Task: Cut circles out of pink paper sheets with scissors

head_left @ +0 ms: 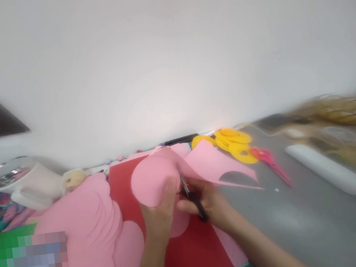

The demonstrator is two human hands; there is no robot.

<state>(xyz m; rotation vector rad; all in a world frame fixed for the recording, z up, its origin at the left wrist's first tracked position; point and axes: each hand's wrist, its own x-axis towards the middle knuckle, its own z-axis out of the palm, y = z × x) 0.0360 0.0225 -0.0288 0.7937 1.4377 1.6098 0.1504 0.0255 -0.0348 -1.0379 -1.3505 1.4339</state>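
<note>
My left hand (pixel 163 207) is closed on a pink paper circle (pixel 152 177), its thumb lying over the front. In my right hand (pixel 207 199) are black-handled scissors (pixel 192 196), with the blades up against the circle's right edge. A sheet of pink paper behind the blades bends away to the right; whether it is still joined to the circle I cannot tell. Under both hands lies red paper (pixel 195 252), with another pink circle (pixel 180 222) partly hidden on it. A large pile of pink paper circles (pixel 80 232) spreads to the left.
Yellow paper discs (pixel 230 140) and pink scissors (pixel 274 165) lie at the back right. A pink offcut (pixel 220 163) with a curved gap is beside the hands. Farther right is a white power strip (pixel 330 169); a white mug-like container (pixel 30 182) stands back left against the wall.
</note>
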